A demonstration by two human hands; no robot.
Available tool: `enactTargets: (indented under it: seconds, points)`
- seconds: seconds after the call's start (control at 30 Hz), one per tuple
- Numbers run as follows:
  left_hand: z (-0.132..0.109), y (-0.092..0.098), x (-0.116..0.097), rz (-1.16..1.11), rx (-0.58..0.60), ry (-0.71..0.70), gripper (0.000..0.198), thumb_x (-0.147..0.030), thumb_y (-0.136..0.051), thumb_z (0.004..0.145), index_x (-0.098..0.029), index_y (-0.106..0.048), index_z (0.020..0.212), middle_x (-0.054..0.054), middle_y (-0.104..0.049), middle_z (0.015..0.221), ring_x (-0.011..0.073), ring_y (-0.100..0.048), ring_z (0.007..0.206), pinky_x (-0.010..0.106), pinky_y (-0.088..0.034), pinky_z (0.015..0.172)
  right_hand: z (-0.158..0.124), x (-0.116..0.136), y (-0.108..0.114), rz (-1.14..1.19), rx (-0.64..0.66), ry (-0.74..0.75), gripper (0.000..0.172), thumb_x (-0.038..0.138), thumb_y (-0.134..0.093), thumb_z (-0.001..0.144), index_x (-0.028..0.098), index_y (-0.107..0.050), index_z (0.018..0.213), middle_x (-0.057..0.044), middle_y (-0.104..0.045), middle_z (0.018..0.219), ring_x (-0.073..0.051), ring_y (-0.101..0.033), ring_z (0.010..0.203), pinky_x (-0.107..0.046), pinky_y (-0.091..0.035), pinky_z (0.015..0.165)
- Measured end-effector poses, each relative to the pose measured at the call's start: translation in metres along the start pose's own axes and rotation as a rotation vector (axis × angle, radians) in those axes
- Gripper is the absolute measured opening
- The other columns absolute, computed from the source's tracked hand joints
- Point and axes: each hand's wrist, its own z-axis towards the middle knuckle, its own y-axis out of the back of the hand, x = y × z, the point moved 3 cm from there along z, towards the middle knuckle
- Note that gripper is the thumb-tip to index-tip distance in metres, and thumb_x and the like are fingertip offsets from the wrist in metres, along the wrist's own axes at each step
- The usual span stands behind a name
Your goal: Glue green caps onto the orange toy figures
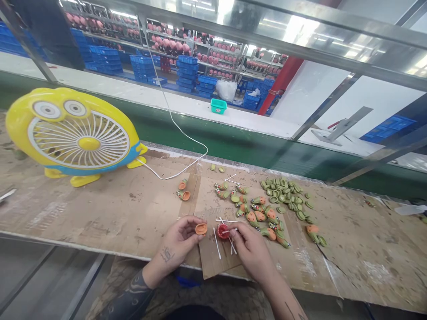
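Note:
My left hand [180, 242] pinches a small orange cap-shaped piece [201, 229] over the workbench. My right hand [248, 249] has its fingers closed on a thin white swab stick [230, 231] whose tip reaches into a small red pot [223, 231]. The pot rests on a sheet of cardboard [213, 258]. More white swabs [216, 244] lie around the pot. Just beyond my right hand lie several orange and green painted pieces [260, 215].
A pile of several green caps [285, 195] lies at the back right. Two orange pieces [183, 190] sit apart at the centre. A yellow cartoon desk fan [71, 133] stands at the left, its white cable [180, 129] running back. Behind the bench runs a green conveyor [233, 142].

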Motion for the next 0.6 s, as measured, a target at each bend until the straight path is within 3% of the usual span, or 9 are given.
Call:
enactTargets:
  seconds: [0.2, 0.37, 0.6]
  points:
    - [-0.003, -0.001, 0.001, 0.033, 0.017, -0.027, 0.03, -0.033, -0.091, 0.075, -0.019, -0.075, 0.096, 0.011, -0.079, 0.109, 0.0231, -0.073, 0.097, 0.034, -0.059, 0.085, -0.013, 0.014, -0.002, 0.201, -0.178, -0.053, 0.029, 0.041, -0.05, 0.106, 0.022, -0.07, 0.099, -0.005, -0.074, 0.087, -0.02, -0.068, 0.08, -0.028, -0.054, 0.073]
    - [-0.004, -0.002, 0.001, 0.048, 0.039, -0.031, 0.03, -0.034, -0.091, 0.076, -0.019, -0.076, 0.097, 0.01, -0.078, 0.107, 0.0237, -0.073, 0.098, 0.035, -0.059, 0.087, -0.013, 0.031, -0.019, 0.351, -0.114, -0.053, 0.027, 0.042, -0.052, 0.105, 0.022, -0.069, 0.098, -0.003, -0.072, 0.085, -0.018, -0.067, 0.079, -0.026, -0.053, 0.072]
    - [-0.005, 0.0, 0.004, 0.065, 0.058, -0.028, 0.026, -0.032, -0.087, 0.08, -0.021, -0.077, 0.1, 0.01, -0.077, 0.111, 0.0241, -0.072, 0.101, 0.036, -0.059, 0.09, -0.007, 0.027, -0.032, 0.323, -0.046, -0.068, 0.026, 0.041, -0.051, 0.106, 0.023, -0.068, 0.1, -0.004, -0.072, 0.086, -0.019, -0.069, 0.083, -0.028, -0.053, 0.076]
